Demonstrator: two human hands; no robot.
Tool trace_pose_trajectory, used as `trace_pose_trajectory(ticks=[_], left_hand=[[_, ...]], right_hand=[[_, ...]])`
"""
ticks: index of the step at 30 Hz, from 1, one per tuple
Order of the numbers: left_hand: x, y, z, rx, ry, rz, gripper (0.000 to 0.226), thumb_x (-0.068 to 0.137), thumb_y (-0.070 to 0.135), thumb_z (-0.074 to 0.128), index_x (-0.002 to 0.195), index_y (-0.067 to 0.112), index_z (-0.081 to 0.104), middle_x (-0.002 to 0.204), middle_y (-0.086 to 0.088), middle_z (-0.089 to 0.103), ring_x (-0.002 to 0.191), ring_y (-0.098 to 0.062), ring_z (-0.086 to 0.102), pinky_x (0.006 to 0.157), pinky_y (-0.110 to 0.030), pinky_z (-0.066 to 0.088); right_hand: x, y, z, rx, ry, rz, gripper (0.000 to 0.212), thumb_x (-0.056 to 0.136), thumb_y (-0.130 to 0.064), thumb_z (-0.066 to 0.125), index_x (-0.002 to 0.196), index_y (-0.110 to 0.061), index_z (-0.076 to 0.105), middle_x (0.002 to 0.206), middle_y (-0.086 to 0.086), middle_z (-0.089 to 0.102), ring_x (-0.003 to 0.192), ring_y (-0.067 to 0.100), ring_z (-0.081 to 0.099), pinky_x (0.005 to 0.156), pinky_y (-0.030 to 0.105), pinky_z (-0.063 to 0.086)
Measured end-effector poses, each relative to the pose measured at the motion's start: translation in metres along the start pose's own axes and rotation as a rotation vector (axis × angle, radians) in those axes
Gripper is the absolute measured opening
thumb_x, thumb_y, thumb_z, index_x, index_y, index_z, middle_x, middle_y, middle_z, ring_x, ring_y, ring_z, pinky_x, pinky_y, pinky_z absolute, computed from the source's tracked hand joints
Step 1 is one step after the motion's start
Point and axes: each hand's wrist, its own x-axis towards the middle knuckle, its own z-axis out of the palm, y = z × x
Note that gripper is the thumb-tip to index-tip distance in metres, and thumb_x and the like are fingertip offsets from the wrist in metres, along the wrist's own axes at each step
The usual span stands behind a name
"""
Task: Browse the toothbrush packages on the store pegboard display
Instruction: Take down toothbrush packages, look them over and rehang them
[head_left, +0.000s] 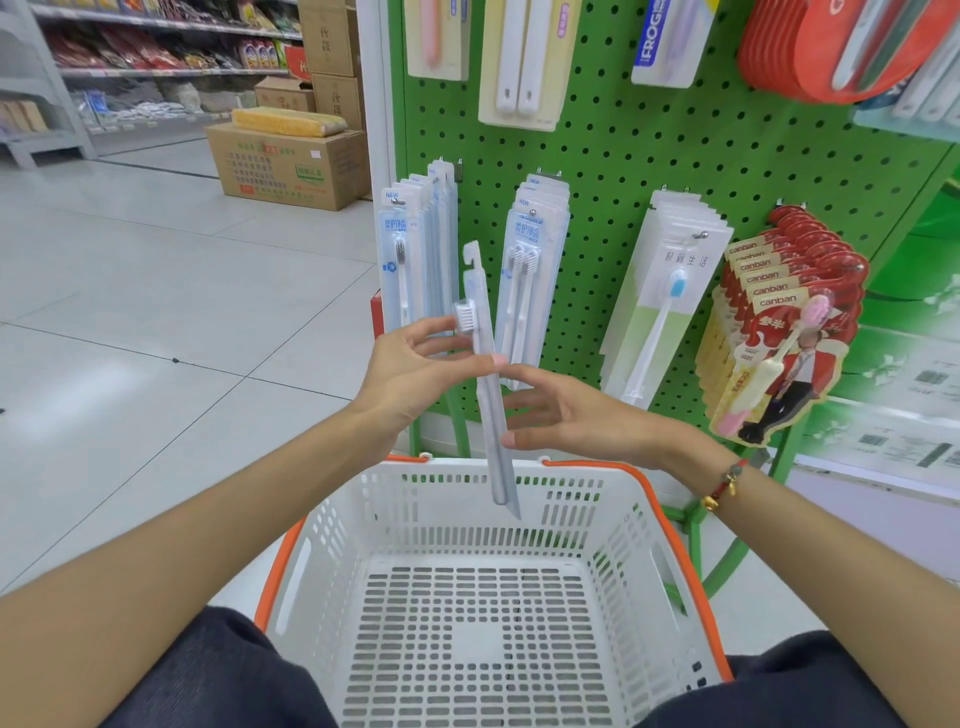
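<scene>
My left hand pinches a slim toothbrush package between thumb and fingers. The package is turned edge-on and hangs nearly upright over the basket. Just right of it, my right hand is open with straight fingers; I cannot tell whether the thumb tip touches the package. Behind stands the green pegboard. Rows of toothbrush packages hang on it: blue-white single brushes, twin-brush packs, white-green packs with a blue brush and red "canban" packs.
A white plastic shopping basket with orange handles sits on my lap below the hands, nothing in it. More packages hang higher on the board. Cardboard boxes stand on the tiled floor at the left, with stocked shelves beyond.
</scene>
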Motion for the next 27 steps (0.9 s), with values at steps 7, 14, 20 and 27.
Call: trace_pose_trajectory(ticks=[7,14,20,27], left_hand=[[0.006,0.010,-0.007,0.167,0.246,0.155,0.075,0.059,0.037,0.090,0.127,0.023,0.060,0.103,0.013,0.066,0.101,-0.006,0.065,0.095,-0.037,0.052],[0.021,0.025,-0.010,0.367,0.336,0.224,0.068,0.060,0.044,0.087,0.122,0.029,0.062,0.101,0.018,0.064,0.098,-0.002,0.064,0.090,-0.037,0.053],[0.033,0.029,-0.018,0.435,0.346,0.262,0.067,0.062,0.052,0.084,0.122,0.035,0.060,0.110,0.023,0.065,0.100,0.004,0.061,0.082,-0.030,0.050],[0.049,0.047,-0.032,0.395,0.353,0.326,0.053,0.075,0.065,0.066,0.121,0.039,0.055,0.117,0.025,0.057,0.103,0.001,0.055,0.082,-0.030,0.047]], right_hand=[[0.005,-0.027,-0.008,-0.044,0.442,-0.161,0.045,0.101,-0.010,0.043,0.143,-0.026,0.037,0.135,-0.001,0.057,0.121,0.017,0.056,0.099,0.031,0.045],[0.041,-0.082,-0.010,-0.025,0.796,-0.275,0.039,0.096,-0.031,0.058,0.134,-0.023,0.056,0.109,-0.005,0.072,0.096,0.005,0.066,0.080,0.011,0.047],[0.068,-0.103,-0.012,-0.067,0.951,-0.313,0.029,0.091,-0.033,0.067,0.118,-0.025,0.066,0.081,-0.011,0.072,0.079,0.001,0.068,0.076,0.025,0.056],[0.090,-0.110,-0.025,-0.215,0.953,-0.295,0.029,0.094,-0.026,0.063,0.123,-0.021,0.063,0.085,-0.005,0.072,0.082,0.010,0.067,0.078,0.036,0.057]])
